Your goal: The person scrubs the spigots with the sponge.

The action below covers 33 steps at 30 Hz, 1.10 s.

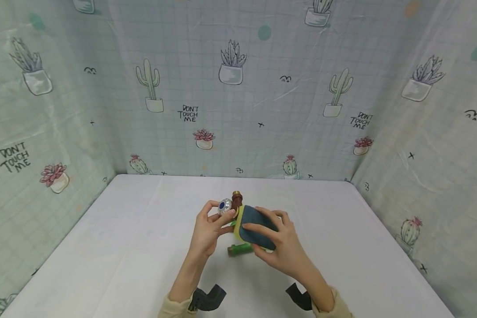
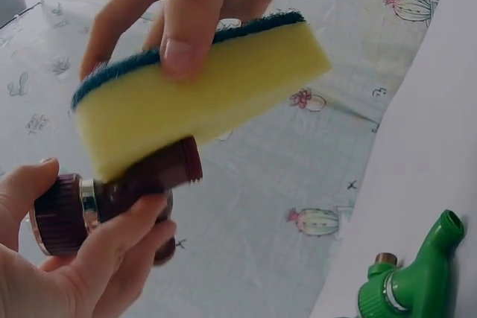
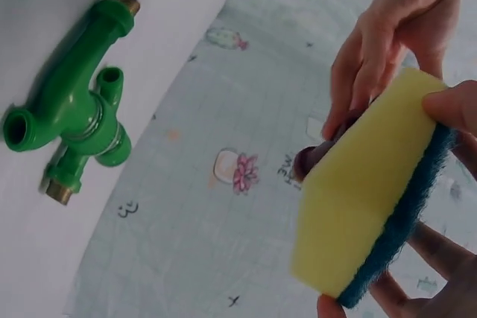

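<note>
My left hand (image 1: 207,229) grips a dark brown-red tap (image 2: 153,175), with its thumb and fingers around the body. A silvery round cap with a blue centre (image 1: 224,206) shows at the tap's near side in the head view. In my right hand (image 1: 283,240) is a sponge (image 1: 258,224), yellow with a dark blue-green scouring side. Its yellow face (image 2: 201,102) lies against the tap's body and hides part of it. The right fingers spread over the scouring side, as the right wrist view shows, with the thumb at the sponge's edge.
Green tap pieces with brass ends (image 3: 82,121) lie on the white table (image 1: 151,247), below the hands in the head view. Cloth printed with cacti (image 1: 238,101) surrounds the table at the back and both sides. Black straps (image 1: 210,298) sit at the wrists.
</note>
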{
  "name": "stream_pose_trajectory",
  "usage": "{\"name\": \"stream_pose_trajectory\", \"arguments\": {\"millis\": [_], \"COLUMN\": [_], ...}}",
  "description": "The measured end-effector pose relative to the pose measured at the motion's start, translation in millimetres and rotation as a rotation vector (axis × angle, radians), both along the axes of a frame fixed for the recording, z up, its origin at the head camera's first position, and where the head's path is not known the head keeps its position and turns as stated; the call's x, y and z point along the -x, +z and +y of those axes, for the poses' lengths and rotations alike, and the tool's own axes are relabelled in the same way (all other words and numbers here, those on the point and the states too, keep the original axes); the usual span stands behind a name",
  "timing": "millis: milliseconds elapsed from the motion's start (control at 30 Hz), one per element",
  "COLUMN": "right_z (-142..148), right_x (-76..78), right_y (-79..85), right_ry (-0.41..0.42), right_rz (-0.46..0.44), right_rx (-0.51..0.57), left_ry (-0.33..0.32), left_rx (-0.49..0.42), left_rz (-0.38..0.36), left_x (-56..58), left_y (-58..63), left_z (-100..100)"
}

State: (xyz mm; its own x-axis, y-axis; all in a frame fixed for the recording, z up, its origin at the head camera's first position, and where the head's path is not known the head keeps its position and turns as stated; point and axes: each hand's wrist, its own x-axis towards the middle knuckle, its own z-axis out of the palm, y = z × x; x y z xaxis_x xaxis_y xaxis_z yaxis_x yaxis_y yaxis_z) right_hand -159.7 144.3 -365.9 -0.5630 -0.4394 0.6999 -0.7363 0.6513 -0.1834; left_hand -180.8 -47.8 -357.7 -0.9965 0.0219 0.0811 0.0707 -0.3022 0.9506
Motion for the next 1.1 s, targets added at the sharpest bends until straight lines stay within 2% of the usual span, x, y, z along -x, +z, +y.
{"name": "stream_pose_trajectory", "arguments": {"millis": [167, 500, 667, 767, 833, 900, 1033, 1100], "right_z": [6.8, 10.7, 11.4, 14.6, 17.5, 20.2, 20.3, 15.7], "right_x": [4.0, 13.2, 13.2, 13.8, 14.1, 13.4, 11.3, 10.5], "right_y": [-0.5, -5.6, -13.7, -17.5, -19.4, -19.9, -14.4, -9.6], "right_ry": [0.025, 0.012, 0.042, 0.045, 0.04, 0.031, 0.005, -0.008], "right_rz": [-0.046, -0.045, -0.069, -0.074, -0.075, -0.075, -0.073, -0.044], "right_rx": [0.089, 0.125, 0.154, 0.145, 0.127, 0.125, 0.197, 0.205], "left_ry": [-0.05, -0.154, -0.164, -0.185, -0.166, -0.119, 0.015, 0.061], "left_rx": [-0.031, -0.061, -0.137, -0.217, -0.228, -0.222, -0.128, -0.086], "left_rz": [-0.004, -0.06, -0.08, -0.094, -0.08, -0.064, -0.052, -0.056], "left_x": [0.7, 4.1, 3.8, 3.6, 4.1, 4.8, 5.7, 5.3], "left_y": [0.8, -3.7, -4.6, -3.6, -2.6, -1.3, -0.4, -0.7], "left_z": [-4.7, -12.1, -12.5, -12.6, -13.2, -13.4, -10.5, -6.8]}}
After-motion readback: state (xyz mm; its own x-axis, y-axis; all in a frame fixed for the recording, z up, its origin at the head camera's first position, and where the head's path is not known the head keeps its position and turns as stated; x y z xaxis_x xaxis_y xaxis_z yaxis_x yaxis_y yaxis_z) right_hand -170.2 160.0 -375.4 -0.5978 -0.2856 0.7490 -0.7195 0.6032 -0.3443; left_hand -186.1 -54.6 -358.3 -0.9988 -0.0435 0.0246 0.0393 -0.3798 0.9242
